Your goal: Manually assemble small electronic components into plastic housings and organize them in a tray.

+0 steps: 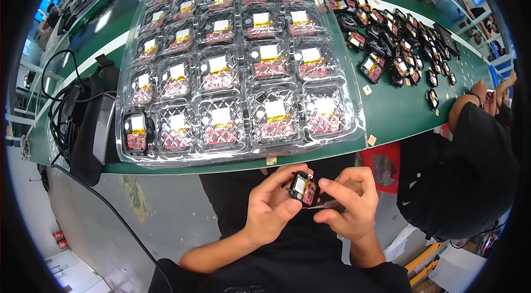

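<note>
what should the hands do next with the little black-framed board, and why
Probably bring the right hand index fingertip gently onto the black-framed board near its upper right edge. The left hand holds it face up between thumb and fingers, and that fingertip is already close beside it; whether they touch is hard to tell.

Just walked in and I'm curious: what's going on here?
Someone's left hand holds a small black-framed device, with the right hand close at its edge. On the green table, similar devices sit in a clear plastic tray, and a loose pile of more lies to its right.
</note>
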The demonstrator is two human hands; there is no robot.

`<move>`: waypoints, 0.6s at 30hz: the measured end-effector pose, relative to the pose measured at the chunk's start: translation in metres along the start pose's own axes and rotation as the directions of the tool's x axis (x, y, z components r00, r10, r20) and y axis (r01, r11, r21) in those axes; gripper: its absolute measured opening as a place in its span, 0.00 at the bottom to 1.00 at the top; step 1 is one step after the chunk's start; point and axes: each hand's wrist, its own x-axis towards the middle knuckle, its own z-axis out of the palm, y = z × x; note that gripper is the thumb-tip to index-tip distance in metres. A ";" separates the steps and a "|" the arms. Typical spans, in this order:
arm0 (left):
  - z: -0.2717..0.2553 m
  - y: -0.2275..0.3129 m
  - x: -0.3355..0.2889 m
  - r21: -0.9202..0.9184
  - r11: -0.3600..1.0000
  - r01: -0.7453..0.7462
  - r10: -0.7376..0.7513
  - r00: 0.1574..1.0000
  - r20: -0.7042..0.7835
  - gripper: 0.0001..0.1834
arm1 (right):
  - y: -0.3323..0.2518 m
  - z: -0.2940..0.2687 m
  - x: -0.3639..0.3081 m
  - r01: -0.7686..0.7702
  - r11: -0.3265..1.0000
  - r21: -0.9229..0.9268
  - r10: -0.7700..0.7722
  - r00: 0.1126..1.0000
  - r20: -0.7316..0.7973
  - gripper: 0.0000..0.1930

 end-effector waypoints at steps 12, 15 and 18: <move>0.012 0.003 -0.003 0.218 0.961 -0.172 0.208 0.965 -0.157 0.37 | 0.004 0.002 -0.015 -0.119 0.990 0.075 0.122 0.992 -0.042 0.16; 0.003 0.004 -0.007 0.192 0.969 -0.155 0.160 0.987 -0.014 0.30 | 0.000 0.009 -0.008 -0.058 0.997 -0.059 0.055 0.997 -0.060 0.13; 0.003 0.005 -0.007 0.261 0.948 -0.180 0.183 0.983 0.012 0.29 | 0.004 0.012 -0.004 0.037 0.982 -0.187 -0.053 0.995 -0.082 0.13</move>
